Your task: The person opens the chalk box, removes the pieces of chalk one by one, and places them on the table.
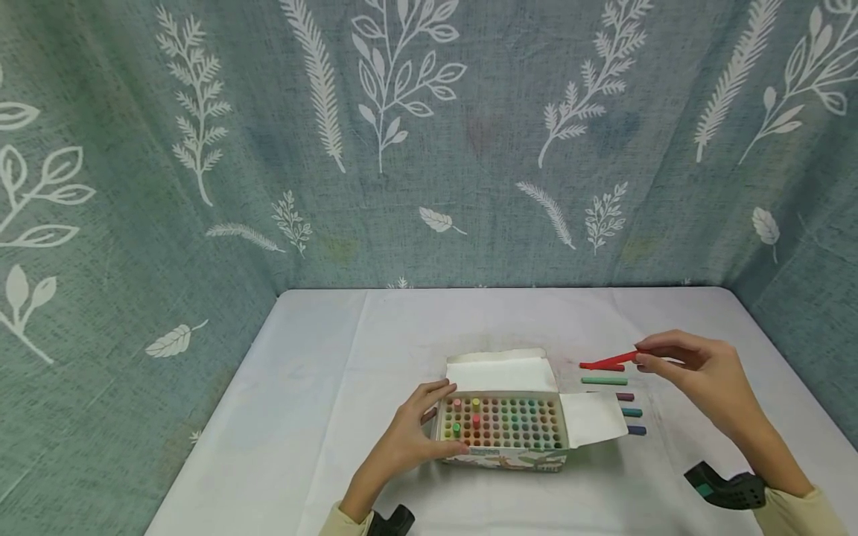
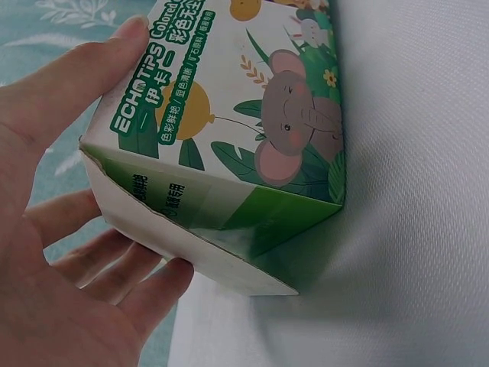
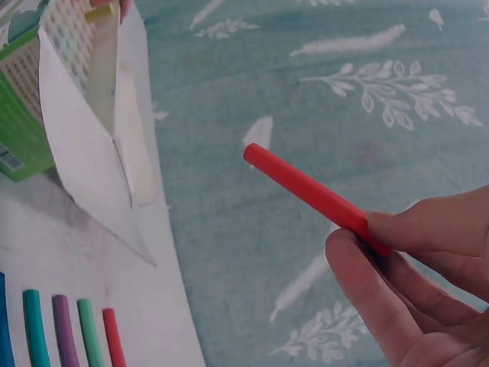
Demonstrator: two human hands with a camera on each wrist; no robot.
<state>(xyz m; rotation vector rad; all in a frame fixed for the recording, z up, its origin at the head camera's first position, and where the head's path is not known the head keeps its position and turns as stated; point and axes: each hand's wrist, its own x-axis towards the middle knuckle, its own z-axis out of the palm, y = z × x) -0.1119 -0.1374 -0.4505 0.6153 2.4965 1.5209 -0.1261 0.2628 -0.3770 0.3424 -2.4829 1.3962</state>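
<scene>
My right hand [image 1: 704, 380] pinches a red chalk stick [image 3: 309, 191] between thumb and fingers, its free end pointing left. In the head view that stick overlaps another red chalk stick [image 1: 613, 368] lying on the table. My left hand [image 1: 418, 428] holds the left end of an open chalk box [image 1: 509, 459], thumb at the front edge and fingers round the side by a side flap [image 2: 176, 245]. The box has an elephant print on its front. Inside is a holed insert [image 1: 516, 423] with several chalk sticks standing toward the left, pink, yellow, red and green.
Right of the box lies a column of chalk sticks: light green [image 1: 605, 380], purple [image 1: 625, 397], teal [image 1: 631, 412] and blue [image 1: 637, 430]. The raised lid [image 1: 499, 372] leans back; the right flap [image 1: 593, 418] juts over some sticks. A leaf-patterned curtain [image 1: 402, 186] surrounds the white table [image 1: 322, 372].
</scene>
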